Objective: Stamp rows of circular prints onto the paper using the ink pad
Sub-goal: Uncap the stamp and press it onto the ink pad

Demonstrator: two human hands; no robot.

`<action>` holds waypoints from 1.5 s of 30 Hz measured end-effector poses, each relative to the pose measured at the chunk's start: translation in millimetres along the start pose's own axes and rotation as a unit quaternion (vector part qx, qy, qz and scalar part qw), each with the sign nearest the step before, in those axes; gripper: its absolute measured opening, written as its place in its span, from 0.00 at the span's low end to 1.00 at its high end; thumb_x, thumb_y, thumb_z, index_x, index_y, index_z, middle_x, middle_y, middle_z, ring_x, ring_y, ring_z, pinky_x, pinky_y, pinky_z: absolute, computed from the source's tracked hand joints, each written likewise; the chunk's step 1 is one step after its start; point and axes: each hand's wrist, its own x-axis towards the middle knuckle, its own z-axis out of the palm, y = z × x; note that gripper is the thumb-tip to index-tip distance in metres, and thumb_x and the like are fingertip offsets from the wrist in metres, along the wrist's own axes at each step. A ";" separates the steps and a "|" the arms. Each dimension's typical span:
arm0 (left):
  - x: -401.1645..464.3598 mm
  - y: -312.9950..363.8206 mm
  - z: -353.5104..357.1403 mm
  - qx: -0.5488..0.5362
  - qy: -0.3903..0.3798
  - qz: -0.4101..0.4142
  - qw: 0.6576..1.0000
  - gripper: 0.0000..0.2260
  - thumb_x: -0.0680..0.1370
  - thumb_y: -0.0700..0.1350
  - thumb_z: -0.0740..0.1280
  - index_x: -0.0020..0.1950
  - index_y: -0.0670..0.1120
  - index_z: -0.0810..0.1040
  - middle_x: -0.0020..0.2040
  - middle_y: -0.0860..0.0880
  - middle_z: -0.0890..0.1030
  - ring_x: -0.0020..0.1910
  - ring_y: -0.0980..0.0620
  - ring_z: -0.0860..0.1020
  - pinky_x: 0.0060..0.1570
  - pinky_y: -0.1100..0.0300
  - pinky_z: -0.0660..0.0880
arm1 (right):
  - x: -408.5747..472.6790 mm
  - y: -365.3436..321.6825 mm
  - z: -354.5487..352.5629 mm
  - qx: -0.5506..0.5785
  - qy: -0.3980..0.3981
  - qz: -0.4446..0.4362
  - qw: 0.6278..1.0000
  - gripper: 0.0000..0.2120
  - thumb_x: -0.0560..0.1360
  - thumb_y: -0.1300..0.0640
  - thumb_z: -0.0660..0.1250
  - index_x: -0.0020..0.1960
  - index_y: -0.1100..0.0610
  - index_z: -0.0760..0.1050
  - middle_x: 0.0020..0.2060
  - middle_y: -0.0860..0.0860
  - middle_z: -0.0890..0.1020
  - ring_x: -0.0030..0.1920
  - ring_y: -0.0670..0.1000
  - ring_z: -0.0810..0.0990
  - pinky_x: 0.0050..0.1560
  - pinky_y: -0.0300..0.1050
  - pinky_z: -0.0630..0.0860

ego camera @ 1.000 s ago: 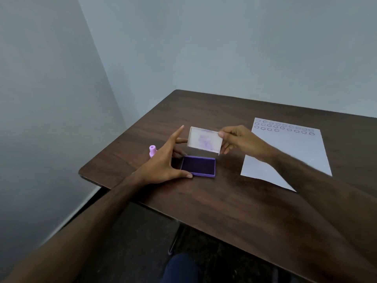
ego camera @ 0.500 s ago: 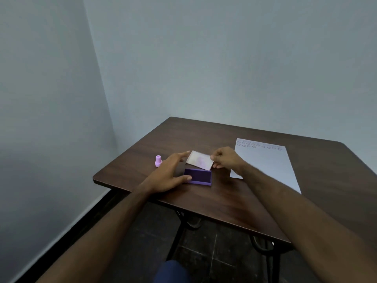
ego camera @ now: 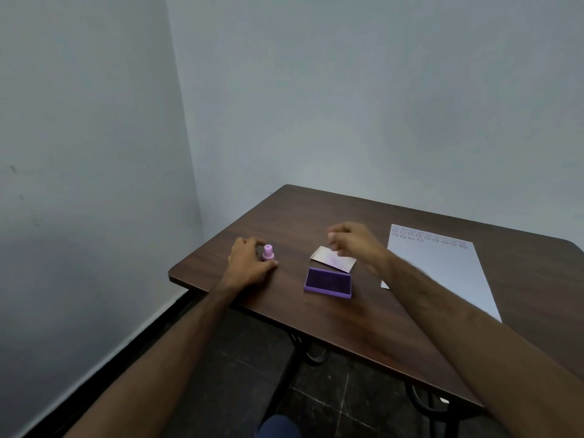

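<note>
A small pink stamp (ego camera: 268,252) stands near the table's left edge. My left hand (ego camera: 248,263) is curled around it, thumb at its base and fingers behind it. The open purple ink pad (ego camera: 328,282) lies in the middle of the table. Its clear, ink-stained lid (ego camera: 331,260) lies flat just behind it. My right hand (ego camera: 354,245) hovers over the lid's far edge with loosely bent fingers and holds nothing. The white paper (ego camera: 442,273) lies to the right, with rows of circular prints (ego camera: 423,237) along its far end.
The dark wooden table (ego camera: 284,216) stands in a corner, with grey walls close on the left and behind. Its near edge runs diagonally over a dark tiled floor (ego camera: 316,399). My right forearm crosses the paper's near left corner.
My right hand has laid the lid down behind the ink pad and let go. My left hand left the ink pad and moved left to the pink stamp. The camera has tilted up.
</note>
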 end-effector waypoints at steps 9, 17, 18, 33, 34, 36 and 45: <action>-1.7 -4.8 -1.0 0.009 0.041 0.085 0.995 0.14 0.76 0.54 0.72 0.44 0.42 0.81 0.42 0.46 0.80 0.46 0.49 0.77 0.42 0.54 0.74 | 10.8 -16.8 96.6 -0.131 -0.051 -0.103 0.985 0.15 0.72 0.51 0.74 0.56 0.55 0.79 0.41 0.49 0.82 0.41 0.45 0.79 0.39 0.35 0.73; -6.3 -2.3 -3.4 -0.029 0.045 0.129 0.990 0.10 0.75 0.47 0.72 0.52 0.43 0.82 0.48 0.48 0.83 0.44 0.54 0.80 0.49 0.55 0.80 | 12.8 -5.8 117.8 -0.235 0.005 -0.203 0.951 0.08 0.70 0.50 0.73 0.42 0.52 0.77 0.34 0.46 0.80 0.37 0.48 0.78 0.35 0.44 0.69; -6.6 -1.9 -3.9 -0.029 0.046 0.128 0.990 0.10 0.75 0.47 0.73 0.52 0.43 0.82 0.48 0.48 0.83 0.44 0.54 0.80 0.49 0.56 0.79 | 13.1 -5.4 118.0 -0.231 0.006 -0.203 0.951 0.07 0.70 0.51 0.73 0.42 0.52 0.77 0.34 0.46 0.80 0.37 0.48 0.79 0.35 0.44 0.71; 1.5 -2.1 1.6 0.013 -0.004 0.099 0.995 0.09 0.69 0.61 0.75 0.43 0.58 0.83 0.47 0.60 0.78 0.45 0.61 0.78 0.57 0.49 0.72 | -2.2 -2.8 22.6 0.297 0.039 -0.049 0.953 0.05 0.77 0.58 0.70 0.49 0.59 0.81 0.36 0.50 0.83 0.34 0.44 0.77 0.34 0.35 0.75; 2.8 -2.3 1.6 0.025 -0.012 0.103 0.994 0.10 0.70 0.62 0.74 0.44 0.59 0.83 0.48 0.60 0.77 0.46 0.61 0.77 0.57 0.49 0.70 | -7.0 2.6 12.6 0.313 0.029 -0.037 0.948 0.04 0.78 0.58 0.69 0.49 0.59 0.81 0.36 0.50 0.83 0.34 0.44 0.77 0.35 0.35 0.75; 4.5 -1.8 1.6 0.043 -0.032 0.114 0.992 0.09 0.70 0.63 0.73 0.46 0.61 0.83 0.50 0.60 0.76 0.48 0.60 0.75 0.57 0.48 0.67 | -16.5 14.3 -2.8 0.316 0.016 -0.019 0.948 0.05 0.78 0.59 0.68 0.51 0.60 0.81 0.37 0.51 0.83 0.35 0.45 0.77 0.37 0.37 0.75; -4.6 6.4 5.4 0.074 -0.067 0.157 0.983 0.19 0.73 0.67 0.67 0.62 0.64 0.74 0.58 0.60 0.73 0.58 0.59 0.71 0.60 0.49 0.61 | -40.9 29.8 -24.4 0.258 -0.025 0.036 0.965 0.12 0.79 0.58 0.67 0.58 0.65 0.79 0.40 0.53 0.82 0.36 0.46 0.76 0.39 0.39 0.73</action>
